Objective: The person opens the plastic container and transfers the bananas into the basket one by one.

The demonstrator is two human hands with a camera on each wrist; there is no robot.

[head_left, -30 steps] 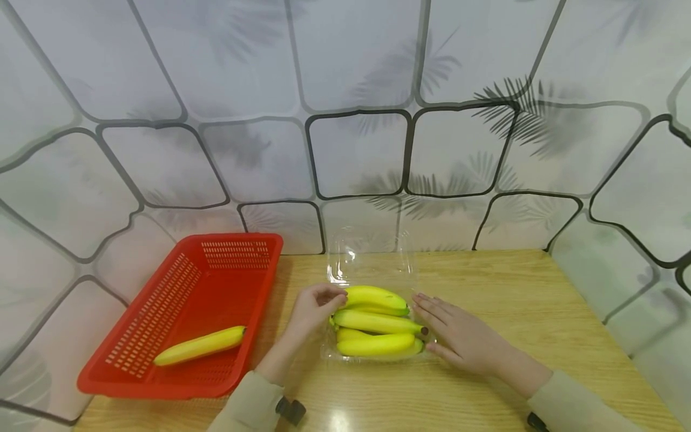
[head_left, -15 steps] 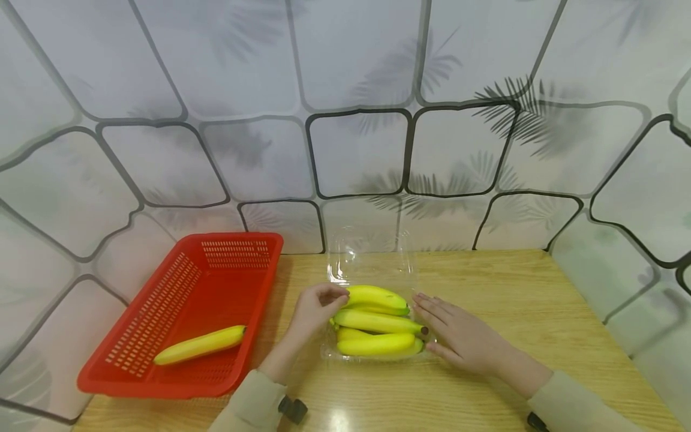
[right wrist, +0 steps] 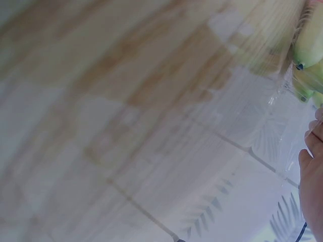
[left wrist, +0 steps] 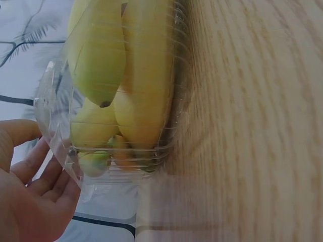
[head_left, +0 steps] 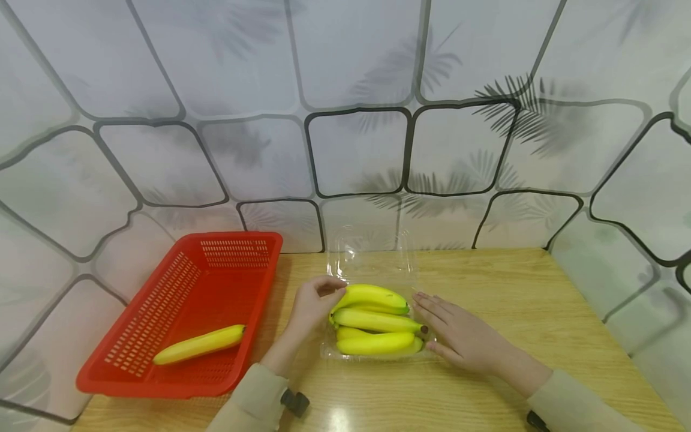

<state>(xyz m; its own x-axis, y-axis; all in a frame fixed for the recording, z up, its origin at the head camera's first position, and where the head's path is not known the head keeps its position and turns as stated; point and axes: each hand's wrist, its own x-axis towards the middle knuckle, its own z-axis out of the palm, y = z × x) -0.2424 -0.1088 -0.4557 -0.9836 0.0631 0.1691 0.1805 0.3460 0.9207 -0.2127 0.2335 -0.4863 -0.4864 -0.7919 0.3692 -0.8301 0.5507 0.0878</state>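
Nearest my camera, two pale sleeves [head_left: 254, 393] with dark fittings [head_left: 294, 402] lay above the wooden table [head_left: 459, 408] as I watched from afar. Beyond them, the person's left hand [head_left: 309, 308] held the near-left rim area of a clear container [head_left: 330, 352], thumb and fingers curled about its edge — a grip I took to be for steadying it. The right hand [head_left: 461, 337] lay along the opposite end, fingers straight and close together, thumb apart, gripping nothing; whether every fingertip met the plastic, I could not tell. Between the hands, bananas [head_left: 380, 322] lay lengthwise in the container, probably so they nested snugly. Off to the left, a lone banana [head_left: 200, 345] rested slantwise in a red basket [head_left: 216, 294]. Farther back, the lid [head_left: 372, 264] stood raised before the patterned wall [head_left: 356, 66] — tipped away, I judged, to leave the fruit uncovered.
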